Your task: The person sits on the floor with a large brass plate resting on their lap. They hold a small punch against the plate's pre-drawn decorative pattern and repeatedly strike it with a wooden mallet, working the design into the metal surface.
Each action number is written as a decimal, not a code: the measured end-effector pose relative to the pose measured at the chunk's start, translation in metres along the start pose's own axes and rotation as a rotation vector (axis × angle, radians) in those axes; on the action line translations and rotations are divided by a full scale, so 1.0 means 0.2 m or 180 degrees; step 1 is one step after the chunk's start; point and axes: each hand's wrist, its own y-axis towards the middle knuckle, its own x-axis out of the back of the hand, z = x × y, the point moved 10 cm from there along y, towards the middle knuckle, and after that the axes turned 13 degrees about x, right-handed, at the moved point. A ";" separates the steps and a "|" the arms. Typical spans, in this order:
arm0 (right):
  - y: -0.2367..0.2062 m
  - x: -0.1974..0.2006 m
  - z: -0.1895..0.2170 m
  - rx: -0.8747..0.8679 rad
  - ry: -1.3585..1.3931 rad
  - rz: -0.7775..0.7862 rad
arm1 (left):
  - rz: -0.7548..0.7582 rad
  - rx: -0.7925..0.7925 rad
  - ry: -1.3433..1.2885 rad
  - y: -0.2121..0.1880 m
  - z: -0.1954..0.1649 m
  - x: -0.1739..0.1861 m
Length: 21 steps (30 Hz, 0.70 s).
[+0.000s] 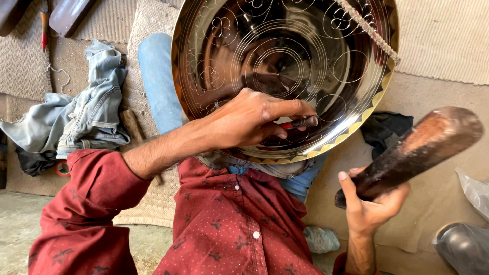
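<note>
Far left, a crumpled pair of pale blue jeans (86,114) lay on the woven mat (147,30), w/ a dark wooden piece (69,15) at the top edge above them and a short wooden stick (133,127) just beside the jeans. Next came the person's dark red sleeve (86,203) & shirt, forearm reaching up toward centre. The left hand (252,119) was curled closed round a thin dark chisel-like tool (300,122), fingers & thumb pinching it, its tip pressed against the inner face of the big shiny metal plate (285,66). The plate stood tilted up on the lap, propped against the blue-jeaned leg (158,86), taking up the top centre; nothing lay in it, only engraved circles & flower shapes across its mirror surface and a scalloped gold band along the rim. A twisted cord (367,28) crossed its upper right edge. Right of the plate, a dark cloth (387,130) lay on the floor. Lower right, the right hand (372,203) was closed about the narrow end of a dark wooden mallet (412,150), raised, well apart from the plate. Far right: clear plastic (473,191) & a dark rounded object (463,247), can't tell what.
</note>
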 end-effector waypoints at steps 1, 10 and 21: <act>0.01 0.01 0.02 0.0103 -0.0040 -0.0020 | 0.0059 0.0063 0.0012 0.00 0.01 -0.01; 0.12 -0.04 0.20 0.0376 -0.0075 0.0212 | 0.0191 -0.0496 0.0036 0.01 -0.04 -0.05; 0.16 -0.27 0.27 0.1136 -0.1661 0.1350 | 0.0307 -0.0373 0.0239 0.01 -0.01 -0.10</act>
